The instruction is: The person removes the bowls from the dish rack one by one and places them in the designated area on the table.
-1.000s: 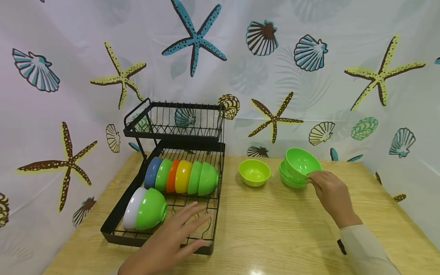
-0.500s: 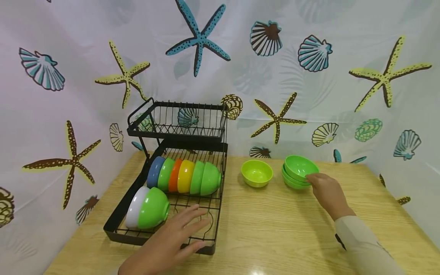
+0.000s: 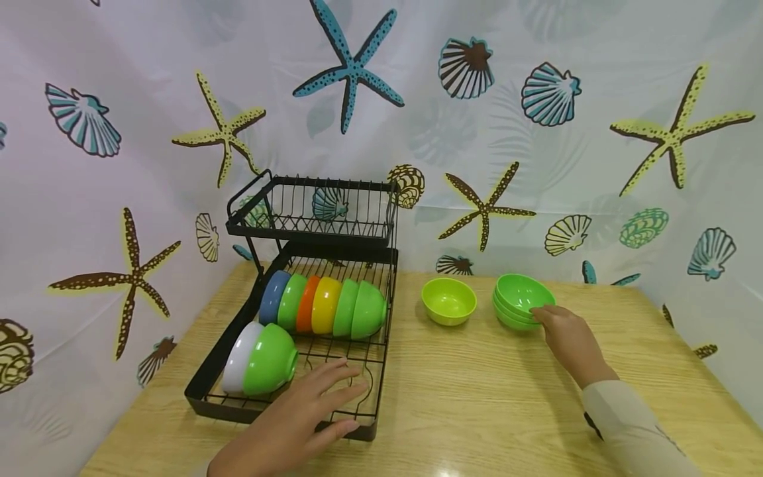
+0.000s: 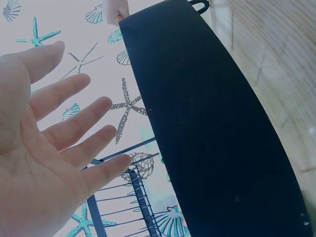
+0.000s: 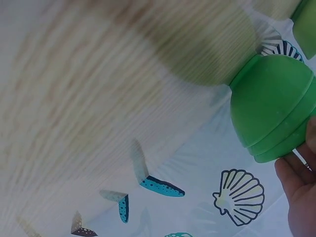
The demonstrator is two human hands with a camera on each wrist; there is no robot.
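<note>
At the back right of the table stands a stack of green bowls [image 3: 514, 320], nested in one another. My right hand [image 3: 569, 341] pinches the near right rim of the top green bowl [image 3: 524, 293], which sits down in the stack. The right wrist view shows the stack's side [image 5: 271, 106] with the fingers [image 5: 291, 177] at its rim. My left hand [image 3: 298, 417] is spread over the front of the black dish rack [image 3: 280, 414], holding nothing. In the left wrist view its fingers [image 4: 74, 118] are apart and relaxed, beside the rack's dark side.
A yellow-green bowl [image 3: 449, 302] stands left of the stack. In the rack's lower tier, several coloured bowls lean in a row, including a yellow bowl [image 3: 326, 306]. A white bowl [image 3: 238, 361] and a green bowl [image 3: 269, 361] lean in front. A patterned curtain [image 3: 381, 119] hangs behind.
My right hand has lowered the top green bowl into the stack, and it now sits nested there. The left hand has stayed over the rack. The head view has shifted slightly.
</note>
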